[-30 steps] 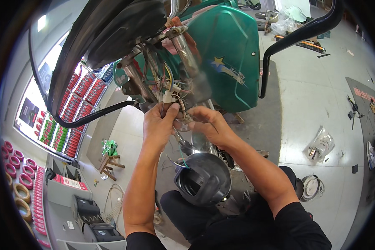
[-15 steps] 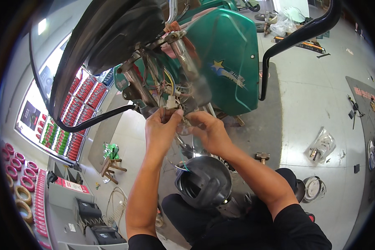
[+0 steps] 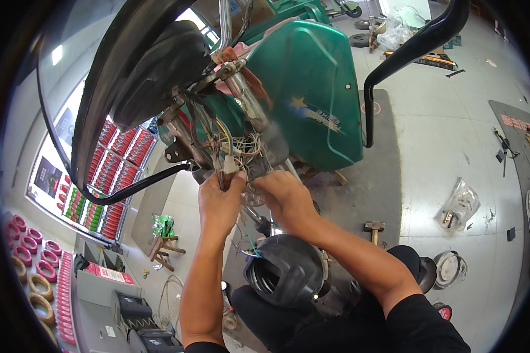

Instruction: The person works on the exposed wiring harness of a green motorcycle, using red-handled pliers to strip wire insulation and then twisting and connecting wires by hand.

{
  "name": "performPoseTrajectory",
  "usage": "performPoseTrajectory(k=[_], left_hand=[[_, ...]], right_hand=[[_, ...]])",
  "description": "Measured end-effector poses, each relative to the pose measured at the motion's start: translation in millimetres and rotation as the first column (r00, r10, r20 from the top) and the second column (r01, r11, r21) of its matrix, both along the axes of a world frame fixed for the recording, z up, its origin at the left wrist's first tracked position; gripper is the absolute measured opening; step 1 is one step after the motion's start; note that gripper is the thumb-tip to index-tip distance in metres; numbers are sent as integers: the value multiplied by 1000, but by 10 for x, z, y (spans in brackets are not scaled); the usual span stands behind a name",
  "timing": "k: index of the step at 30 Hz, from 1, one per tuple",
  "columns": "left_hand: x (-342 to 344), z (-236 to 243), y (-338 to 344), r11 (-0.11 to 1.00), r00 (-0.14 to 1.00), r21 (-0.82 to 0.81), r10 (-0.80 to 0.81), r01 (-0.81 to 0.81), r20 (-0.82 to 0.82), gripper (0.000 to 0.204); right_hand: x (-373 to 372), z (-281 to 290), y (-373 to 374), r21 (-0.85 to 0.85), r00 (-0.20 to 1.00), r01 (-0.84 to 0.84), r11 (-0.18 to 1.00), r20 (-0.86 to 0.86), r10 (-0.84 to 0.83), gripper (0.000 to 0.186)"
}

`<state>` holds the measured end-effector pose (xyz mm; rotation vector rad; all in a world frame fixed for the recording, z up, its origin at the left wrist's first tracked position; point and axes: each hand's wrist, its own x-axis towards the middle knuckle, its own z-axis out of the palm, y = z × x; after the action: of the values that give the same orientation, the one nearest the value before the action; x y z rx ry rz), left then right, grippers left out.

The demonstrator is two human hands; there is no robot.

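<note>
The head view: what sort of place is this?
Probably a repair shop for scooters or electric bikes. A green-panelled vehicle stands with its wires exposed, a display rack holds rows of red and green parts, and a hammer lies nearby.

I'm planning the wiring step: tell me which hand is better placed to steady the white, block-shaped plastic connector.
Probably the left hand: its thumb and fingers are close against the white connector's lower end. The right hand sits farther right, its fingertips partly hidden.
</note>
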<state>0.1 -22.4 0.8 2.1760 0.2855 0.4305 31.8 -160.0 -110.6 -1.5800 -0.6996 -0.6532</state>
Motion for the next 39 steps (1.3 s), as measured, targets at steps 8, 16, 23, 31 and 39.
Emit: performPoseTrajectory(k=[8, 16, 23, 31, 39], left_hand=[[36, 4, 73, 998, 1000, 63, -10, 11, -16, 27], [33, -83, -4, 1000, 998, -3, -30, 30, 56, 24], [40, -78, -45, 1000, 998, 15, 6, -7, 57, 24], [-14, 109, 122, 994, 994, -81, -84, 78, -70, 32], [-26, 265, 155, 979, 969, -142, -172, 148, -175, 24]], right_hand=[[37, 19, 26, -64, 997, 44, 997, 64, -40, 33], [79, -18, 25, -81, 993, 70, 994, 99, -62, 38], [72, 32, -47, -84, 999, 36, 996, 19, -34, 34], [114, 53, -117, -82, 997, 63, 995, 38, -60, 30], [96, 72, -188, -17, 997, -41, 999, -68, 39, 28]])
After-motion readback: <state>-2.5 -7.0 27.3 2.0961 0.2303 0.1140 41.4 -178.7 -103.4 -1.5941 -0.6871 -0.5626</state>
